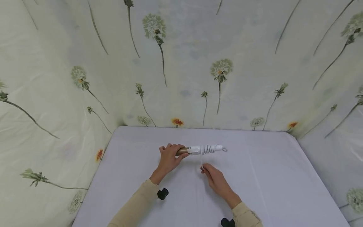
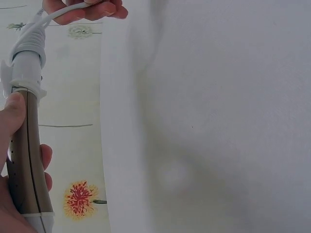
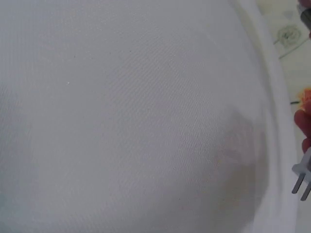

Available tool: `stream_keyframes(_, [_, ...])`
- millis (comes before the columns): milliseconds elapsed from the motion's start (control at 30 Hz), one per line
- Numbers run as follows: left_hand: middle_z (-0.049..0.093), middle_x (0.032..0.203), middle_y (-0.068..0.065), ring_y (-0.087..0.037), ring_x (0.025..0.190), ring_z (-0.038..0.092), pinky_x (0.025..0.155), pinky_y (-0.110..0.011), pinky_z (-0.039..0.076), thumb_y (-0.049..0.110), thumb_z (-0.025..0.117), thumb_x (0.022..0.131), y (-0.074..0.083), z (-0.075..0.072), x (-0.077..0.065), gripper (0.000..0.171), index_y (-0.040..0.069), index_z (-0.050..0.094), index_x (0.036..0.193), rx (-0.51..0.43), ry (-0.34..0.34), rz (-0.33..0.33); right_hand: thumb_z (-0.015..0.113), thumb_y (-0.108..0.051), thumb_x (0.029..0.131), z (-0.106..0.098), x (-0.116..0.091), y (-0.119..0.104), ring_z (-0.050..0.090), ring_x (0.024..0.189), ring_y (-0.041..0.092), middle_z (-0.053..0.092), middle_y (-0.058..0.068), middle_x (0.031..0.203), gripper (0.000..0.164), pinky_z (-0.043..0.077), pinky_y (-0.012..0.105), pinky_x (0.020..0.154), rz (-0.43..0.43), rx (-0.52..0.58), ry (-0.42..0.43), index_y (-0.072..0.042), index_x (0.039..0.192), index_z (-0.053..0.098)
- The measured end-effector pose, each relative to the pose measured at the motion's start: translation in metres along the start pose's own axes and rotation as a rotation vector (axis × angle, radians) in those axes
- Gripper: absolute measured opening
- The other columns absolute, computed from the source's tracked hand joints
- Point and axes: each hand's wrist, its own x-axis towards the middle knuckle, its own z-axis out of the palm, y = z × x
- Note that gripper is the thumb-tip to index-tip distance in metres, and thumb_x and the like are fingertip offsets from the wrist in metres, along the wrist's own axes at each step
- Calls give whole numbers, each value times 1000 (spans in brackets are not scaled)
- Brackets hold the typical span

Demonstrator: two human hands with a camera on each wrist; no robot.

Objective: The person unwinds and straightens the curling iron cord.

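In the head view my left hand (image 1: 169,157) grips the bronze-brown middle of a hair iron (image 1: 195,150), held level with its white end to the right. The left wrist view shows the thumb on one side of the iron's bronze body (image 2: 29,155) and fingertips on the other. Several turns of white power cord (image 1: 207,149) wind round the white end, and a small loop sticks out at the tip. Below it, my right hand (image 1: 216,180) pinches the cord's free length. A two-pin plug (image 3: 302,172) shows by the right fingers at the right wrist view's edge.
A white-covered table (image 1: 272,176) lies beneath both hands. Fabric walls with dandelion prints (image 1: 221,71) rise behind it and at both sides. Small black pieces (image 1: 163,194) sit beside each forearm.
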Motion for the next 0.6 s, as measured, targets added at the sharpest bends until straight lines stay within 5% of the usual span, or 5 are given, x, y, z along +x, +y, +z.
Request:
stream_keyframes(267, [67, 84, 3, -15, 76, 47, 79, -49, 25, 47, 67, 82, -1, 5, -3, 34, 23, 67, 106, 3, -30, -25, 55, -3, 94, -1, -3, -5, 48, 74, 1, 60, -5, 86, 18, 47, 25, 69, 24, -40, 2, -14, 108, 57])
stream_keyframes(600, [67, 83, 6, -14, 76, 47, 78, -46, 24, 47, 68, 82, 3, 14, -1, 34, 24, 66, 107, 8, -15, -16, 55, -21, 97, -5, -10, -7, 55, 82, 0, 61, -11, 95, 14, 50, 26, 72, 85, -16, 34, -15, 108, 61])
